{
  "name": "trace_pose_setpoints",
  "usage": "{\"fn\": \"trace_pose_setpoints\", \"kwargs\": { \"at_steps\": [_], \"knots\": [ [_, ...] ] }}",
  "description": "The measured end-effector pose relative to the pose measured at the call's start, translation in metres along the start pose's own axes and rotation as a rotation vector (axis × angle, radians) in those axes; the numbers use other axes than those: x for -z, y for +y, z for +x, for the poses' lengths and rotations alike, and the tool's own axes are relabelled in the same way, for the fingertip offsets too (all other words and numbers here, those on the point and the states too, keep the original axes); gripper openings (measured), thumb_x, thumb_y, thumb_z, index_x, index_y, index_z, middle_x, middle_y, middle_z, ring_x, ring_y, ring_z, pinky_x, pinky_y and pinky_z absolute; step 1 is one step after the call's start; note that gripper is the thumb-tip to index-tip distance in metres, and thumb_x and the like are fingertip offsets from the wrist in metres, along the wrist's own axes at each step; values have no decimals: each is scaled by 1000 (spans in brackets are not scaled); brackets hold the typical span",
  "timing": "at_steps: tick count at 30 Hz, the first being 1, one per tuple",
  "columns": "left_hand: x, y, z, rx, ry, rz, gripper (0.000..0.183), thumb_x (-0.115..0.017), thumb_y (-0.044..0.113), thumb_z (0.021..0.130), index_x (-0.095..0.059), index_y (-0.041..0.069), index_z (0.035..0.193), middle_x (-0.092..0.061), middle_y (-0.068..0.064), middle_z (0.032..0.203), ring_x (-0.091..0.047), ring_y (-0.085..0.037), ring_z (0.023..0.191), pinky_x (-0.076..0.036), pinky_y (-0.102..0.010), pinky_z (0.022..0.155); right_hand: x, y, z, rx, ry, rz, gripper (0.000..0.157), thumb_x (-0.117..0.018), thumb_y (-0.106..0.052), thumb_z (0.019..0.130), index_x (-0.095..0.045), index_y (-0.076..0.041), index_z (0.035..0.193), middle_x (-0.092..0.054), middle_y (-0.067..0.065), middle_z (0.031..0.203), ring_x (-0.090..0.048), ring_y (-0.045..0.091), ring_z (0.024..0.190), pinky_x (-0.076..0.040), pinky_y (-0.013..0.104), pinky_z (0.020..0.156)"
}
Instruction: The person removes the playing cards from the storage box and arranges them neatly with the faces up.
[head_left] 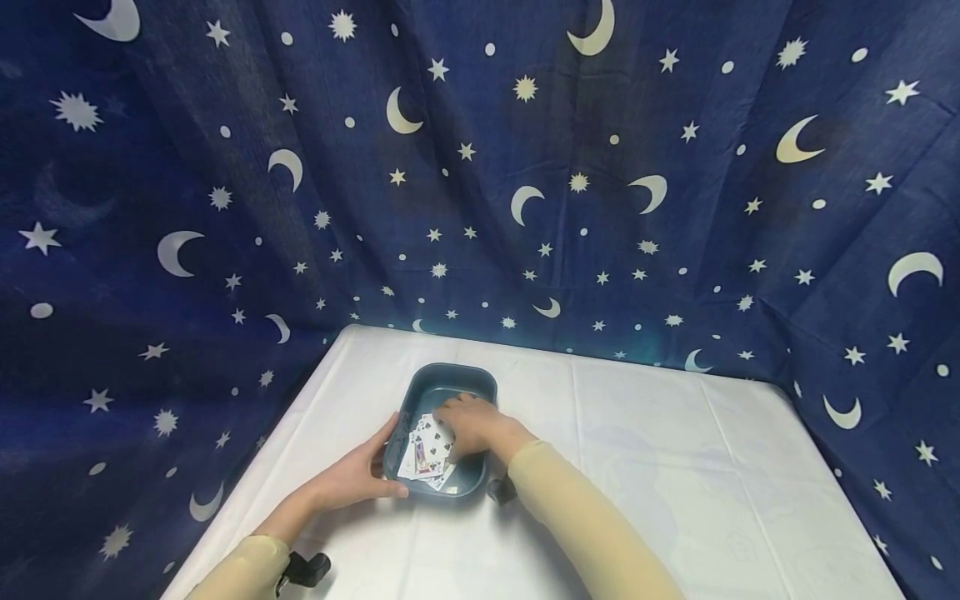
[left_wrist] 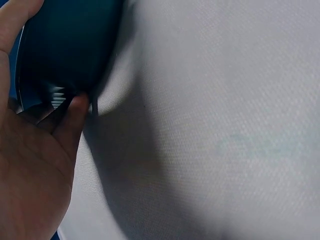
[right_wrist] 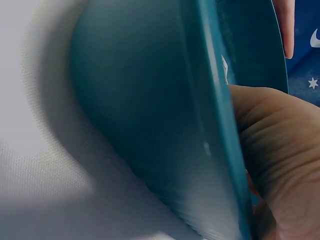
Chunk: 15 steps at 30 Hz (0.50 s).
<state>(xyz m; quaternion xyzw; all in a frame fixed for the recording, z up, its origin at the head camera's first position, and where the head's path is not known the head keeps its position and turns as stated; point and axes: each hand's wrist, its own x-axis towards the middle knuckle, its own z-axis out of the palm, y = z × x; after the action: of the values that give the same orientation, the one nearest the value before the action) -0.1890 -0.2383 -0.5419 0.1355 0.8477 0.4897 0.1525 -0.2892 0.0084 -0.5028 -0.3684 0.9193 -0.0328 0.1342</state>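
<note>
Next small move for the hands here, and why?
I'd probably have the right hand pinch the playing cards by their right edge. It reaches into the teal tray right at that edge, the cards lie loosely overlapped, and the left hand holds the tray's left side, which should steady it. Whether it pinches a card now, I can't tell.

Site type, from where I stand: curtained booth (head_left: 862,225). Star-and-moon drapes (head_left: 480,208) enclose the white-covered table (head_left: 645,450) left, far and right.
</note>
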Motion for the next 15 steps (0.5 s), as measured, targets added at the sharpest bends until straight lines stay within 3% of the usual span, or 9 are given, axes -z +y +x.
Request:
{"fn": "trace_pose_setpoints", "kwargs": {
  "at_steps": [11, 15],
  "knots": [
    [-2, 1, -1, -38, 4, 2, 124, -89, 28, 80, -1, 14, 166, -16, -24, 167, -42, -44, 141, -41, -50, 113, -1, 5, 0, 14, 58, 34, 101, -89, -47, 72, -43, -15, 156, -46, 5, 155, -40, 25, 142, -32, 40, 121],
    [-2, 1, -1, -41, 6, -8, 123, -89, 27, 81, -2, 14, 166, -14, -24, 168, -41, -45, 142, -41, -49, 112, 4, 9, -3, 46, 106, 3, 98, -90, -51, 70, -49, -14, 152, -50, 6, 150, -44, 24, 136, -36, 38, 118]
  ]
}}
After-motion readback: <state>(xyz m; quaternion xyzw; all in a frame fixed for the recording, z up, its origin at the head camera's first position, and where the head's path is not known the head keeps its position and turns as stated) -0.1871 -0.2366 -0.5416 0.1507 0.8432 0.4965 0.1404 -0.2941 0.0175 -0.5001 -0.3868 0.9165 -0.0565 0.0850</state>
